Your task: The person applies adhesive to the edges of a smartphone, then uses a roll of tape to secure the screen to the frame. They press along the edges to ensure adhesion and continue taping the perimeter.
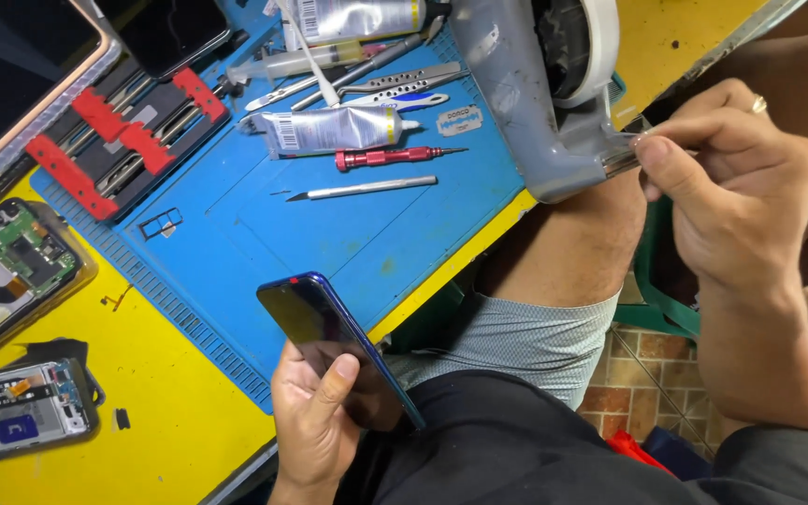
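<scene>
1. Head view: the left hand grips a dark blue smartphone, fingers curled behind it and the thumb pressed on its glass, tilting it off the edge of the blue repair mat, seemingly to keep its face reachable.
2. The right hand pinches a strip of clear tape between thumb and forefinger at the grey tape dispenser, probably drawing it out; the phone lies well apart, down left.
3. On the mat lie a red screwdriver, a scalpel and a glue tube; 2 opened phones rest on the yellow table.
</scene>
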